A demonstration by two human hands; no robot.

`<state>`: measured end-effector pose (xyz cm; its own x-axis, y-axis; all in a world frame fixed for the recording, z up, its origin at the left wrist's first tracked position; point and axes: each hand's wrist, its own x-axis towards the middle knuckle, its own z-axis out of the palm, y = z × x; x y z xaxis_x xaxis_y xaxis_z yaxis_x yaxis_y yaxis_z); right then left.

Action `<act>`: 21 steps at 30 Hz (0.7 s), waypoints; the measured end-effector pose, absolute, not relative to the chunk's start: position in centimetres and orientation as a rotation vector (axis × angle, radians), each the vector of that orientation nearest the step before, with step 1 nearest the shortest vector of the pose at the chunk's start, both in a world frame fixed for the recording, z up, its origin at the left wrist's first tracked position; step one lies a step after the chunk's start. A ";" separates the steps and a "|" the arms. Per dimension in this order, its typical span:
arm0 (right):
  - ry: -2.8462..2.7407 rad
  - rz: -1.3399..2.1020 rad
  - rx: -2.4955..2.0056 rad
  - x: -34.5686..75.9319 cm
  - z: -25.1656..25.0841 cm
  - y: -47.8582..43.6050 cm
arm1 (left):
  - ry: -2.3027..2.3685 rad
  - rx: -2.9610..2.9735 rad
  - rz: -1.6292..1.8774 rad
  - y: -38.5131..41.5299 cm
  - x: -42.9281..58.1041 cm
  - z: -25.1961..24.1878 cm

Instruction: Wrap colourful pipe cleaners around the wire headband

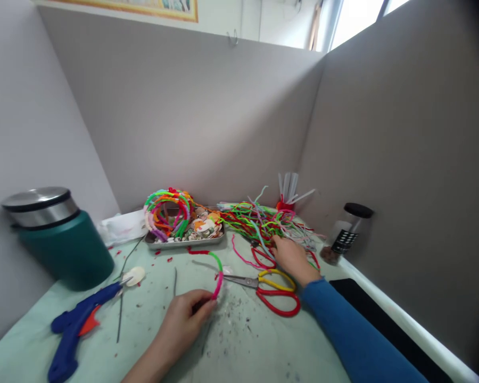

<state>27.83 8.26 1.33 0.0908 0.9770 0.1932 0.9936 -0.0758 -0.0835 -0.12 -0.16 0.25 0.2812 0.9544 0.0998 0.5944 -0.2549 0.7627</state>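
Note:
My left hand (183, 319) pinches the pink end of a curved wire wrapped in red, green and pink pipe cleaner (220, 271), just above the table. At the near edge of a tangled heap of pipe cleaners (243, 221) is my right hand (289, 258), its fingers drawn together and pointing down. Whatever lies between those fingertips is hidden. A light-blue pipe cleaner (260, 236) passes close by them. Between my hands lie scissors (245, 281) with one yellow and one red handle. Another red handle (263, 258) shows beneath the heap's edge, beside my right hand.
A blue glue gun (77, 324) lies at left, its nozzle by a pale disc (134, 276). Behind it stands a green bottle (66, 244). A metal tray (171, 243) holds colourful wrapped rings (168, 213) and small pieces. At right, a black-lidded jar (345, 234) stands near the partition (403, 159).

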 end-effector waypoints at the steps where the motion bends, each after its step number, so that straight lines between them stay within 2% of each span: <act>1: -1.997 -0.111 -2.159 27.8 1.2 8.3 | 1.380 1.930 0.766 -0.2 -0.1 0.2; 8: -1.839 -0.070 -1.989 28.1 2.1 8.9 | 1.421 1.918 0.794 -0.2 -0.1 0.0; 14: -1.740 0.539 -1.657 27.0 2.3 8.9 | 1.447 1.983 0.754 -0.2 -0.1 0.1; 21: -1.979 0.482 -1.560 24.0 1.6 7.4 | 1.413 2.008 0.657 0.3 -0.4 -0.5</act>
<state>23.99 7.36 1.61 -0.1592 0.9647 0.2098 0.7599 0.2554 -0.5978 -0.45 0.26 -0.47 0.3136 0.9477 0.0589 0.6556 -0.2610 0.7085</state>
